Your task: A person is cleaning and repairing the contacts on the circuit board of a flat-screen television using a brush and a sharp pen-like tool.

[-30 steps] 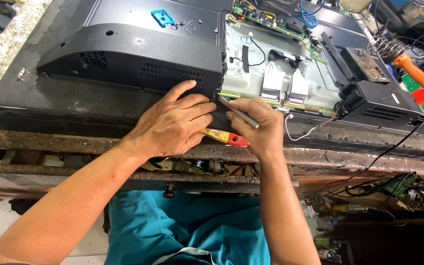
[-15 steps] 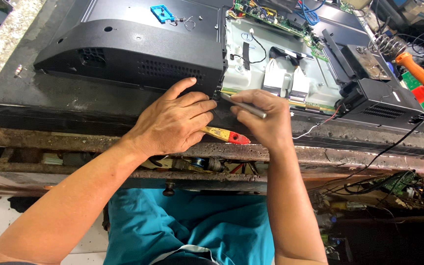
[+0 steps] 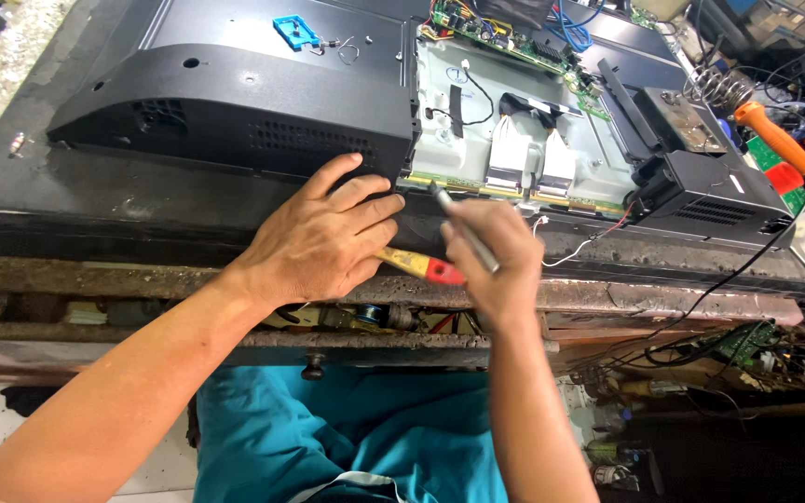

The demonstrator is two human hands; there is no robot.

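Since a moment ago, both hands have barely shifted. Left hand (image 3: 323,237) lies flat, fingers spread, on the lower edge of the black plastic television back cover (image 3: 235,121). Right hand (image 3: 491,256) is closed around a slim grey metal tool (image 3: 463,228), tip at the cover's corner. A yellow-and-red handled screwdriver (image 3: 421,267) lies between the hands on the worn workbench (image 3: 95,275).
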